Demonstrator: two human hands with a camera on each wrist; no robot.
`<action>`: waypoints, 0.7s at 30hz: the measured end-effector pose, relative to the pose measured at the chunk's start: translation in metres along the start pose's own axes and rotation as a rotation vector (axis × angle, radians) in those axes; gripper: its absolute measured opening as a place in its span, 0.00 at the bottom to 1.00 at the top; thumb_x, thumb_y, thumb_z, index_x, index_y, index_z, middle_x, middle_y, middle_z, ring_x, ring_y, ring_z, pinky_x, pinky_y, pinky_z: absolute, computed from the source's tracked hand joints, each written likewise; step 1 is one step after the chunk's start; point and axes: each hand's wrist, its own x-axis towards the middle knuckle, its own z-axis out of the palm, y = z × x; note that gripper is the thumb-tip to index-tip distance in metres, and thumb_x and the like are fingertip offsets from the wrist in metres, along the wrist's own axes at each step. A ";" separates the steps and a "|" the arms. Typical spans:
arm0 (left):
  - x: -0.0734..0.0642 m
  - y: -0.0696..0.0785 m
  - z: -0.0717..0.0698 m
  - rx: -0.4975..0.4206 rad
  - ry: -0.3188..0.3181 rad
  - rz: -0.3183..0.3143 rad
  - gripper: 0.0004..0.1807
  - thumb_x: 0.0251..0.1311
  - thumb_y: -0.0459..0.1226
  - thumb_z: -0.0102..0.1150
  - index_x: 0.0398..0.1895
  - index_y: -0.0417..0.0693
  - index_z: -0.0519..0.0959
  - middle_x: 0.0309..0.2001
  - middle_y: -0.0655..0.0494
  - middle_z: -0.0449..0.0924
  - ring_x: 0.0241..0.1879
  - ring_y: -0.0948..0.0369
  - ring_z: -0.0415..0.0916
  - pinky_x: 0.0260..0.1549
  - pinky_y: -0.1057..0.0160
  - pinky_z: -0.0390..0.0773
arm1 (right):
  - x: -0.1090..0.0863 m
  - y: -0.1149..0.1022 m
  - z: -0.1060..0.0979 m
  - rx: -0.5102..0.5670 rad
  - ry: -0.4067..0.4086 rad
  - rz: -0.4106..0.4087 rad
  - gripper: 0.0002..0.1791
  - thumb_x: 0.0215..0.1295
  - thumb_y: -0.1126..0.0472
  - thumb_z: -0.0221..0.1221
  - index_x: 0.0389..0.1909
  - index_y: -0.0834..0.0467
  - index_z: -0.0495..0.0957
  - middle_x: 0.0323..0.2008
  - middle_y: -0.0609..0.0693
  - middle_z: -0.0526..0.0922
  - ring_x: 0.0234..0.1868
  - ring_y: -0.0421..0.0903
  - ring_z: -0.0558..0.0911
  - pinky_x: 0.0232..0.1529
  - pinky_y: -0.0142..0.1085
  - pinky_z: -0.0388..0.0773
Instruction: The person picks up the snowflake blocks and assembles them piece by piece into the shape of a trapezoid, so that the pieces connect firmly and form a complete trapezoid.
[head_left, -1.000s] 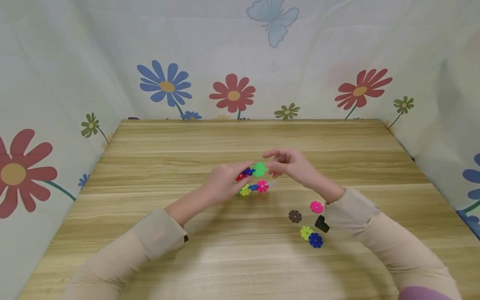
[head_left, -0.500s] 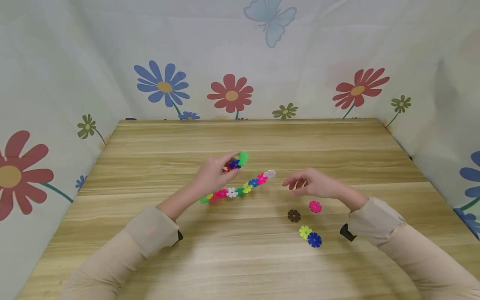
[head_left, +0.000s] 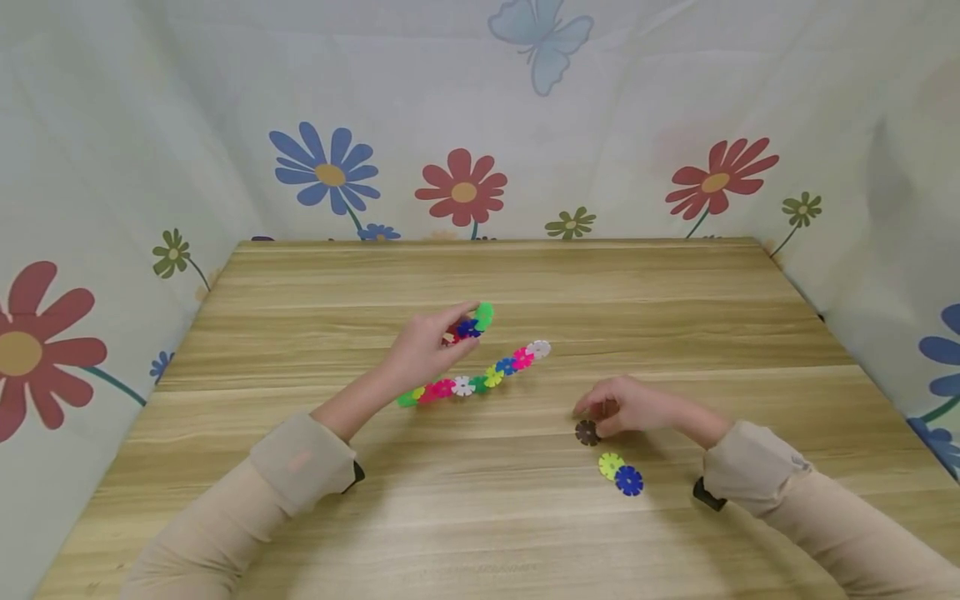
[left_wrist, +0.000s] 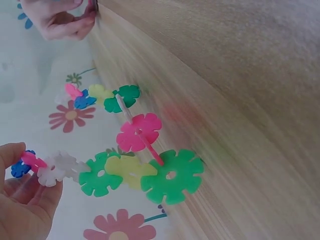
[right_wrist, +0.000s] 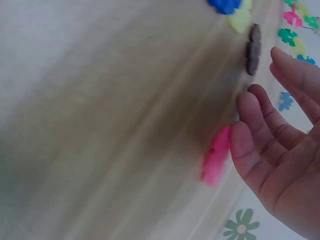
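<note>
My left hand (head_left: 423,346) pinches one end of a chain of interlocking flower-shaped plastic discs (head_left: 463,385), near a blue disc (left_wrist: 21,169) and a pink one. A bright green disc (head_left: 484,316) sticks out past the fingertips. From there the chain loops behind the hand and runs right, ending in a white disc (head_left: 538,348). My right hand (head_left: 637,406) is low over the table with bent fingers, its tips right at a loose brown disc (head_left: 587,432). A pink disc (right_wrist: 217,157) lies beside those fingers in the right wrist view and is hidden in the head view.
A loose yellow disc (head_left: 611,466) and a dark blue disc (head_left: 629,481) lie overlapping in front of the right hand. The wood-grain table (head_left: 480,275) ends at a flower-printed curtain (head_left: 630,100) at the back and sides.
The left hand has drawn the chain's end leftward, and more of the chain shows. My right hand left the chain and moved down right to the loose discs, covering the pink one.
</note>
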 end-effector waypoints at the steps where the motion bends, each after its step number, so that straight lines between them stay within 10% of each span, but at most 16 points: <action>1: 0.000 0.000 0.000 -0.003 0.000 0.000 0.26 0.55 0.42 0.57 0.58 0.47 0.67 0.39 0.51 0.80 0.37 0.61 0.77 0.35 0.67 0.79 | 0.000 0.001 0.002 -0.016 0.000 0.001 0.19 0.50 0.68 0.60 0.46 0.60 0.76 0.35 0.50 0.78 0.34 0.39 0.73 0.34 0.28 0.73; 21: -0.001 -0.002 0.000 0.001 0.003 0.019 0.26 0.55 0.42 0.57 0.58 0.47 0.68 0.41 0.51 0.80 0.39 0.60 0.77 0.35 0.66 0.79 | 0.003 0.004 0.011 -0.121 0.083 0.013 0.12 0.49 0.69 0.60 0.34 0.55 0.73 0.30 0.44 0.75 0.32 0.38 0.71 0.32 0.29 0.71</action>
